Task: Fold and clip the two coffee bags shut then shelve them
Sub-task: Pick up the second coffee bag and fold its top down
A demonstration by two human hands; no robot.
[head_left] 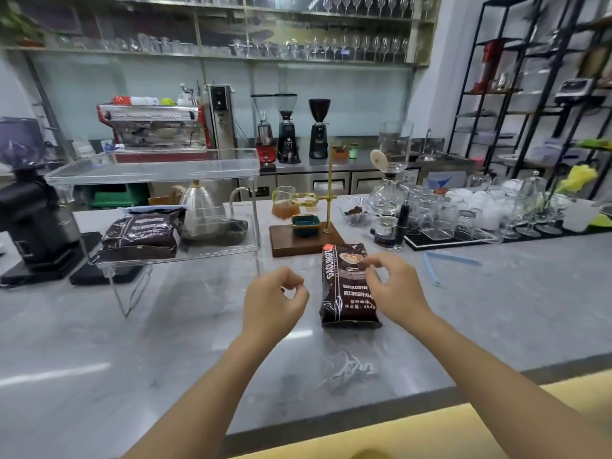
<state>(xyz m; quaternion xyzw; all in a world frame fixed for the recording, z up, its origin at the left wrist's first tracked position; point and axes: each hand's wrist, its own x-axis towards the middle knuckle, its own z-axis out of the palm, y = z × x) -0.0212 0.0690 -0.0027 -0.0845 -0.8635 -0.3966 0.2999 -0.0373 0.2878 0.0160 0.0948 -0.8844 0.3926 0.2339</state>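
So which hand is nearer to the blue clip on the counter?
Right. The right hand rests on the coffee bag, left of the blue clip; the left hand is farther left, beyond the bag.

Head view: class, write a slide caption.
Both hands hover by a coffee bag on the counter; another sits shelved.

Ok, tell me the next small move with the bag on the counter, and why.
Probably fold down the far end of the coffee bag: the right hand rests on it, the left hand holds nothing, and the blue clip lies unused on the counter beside it.
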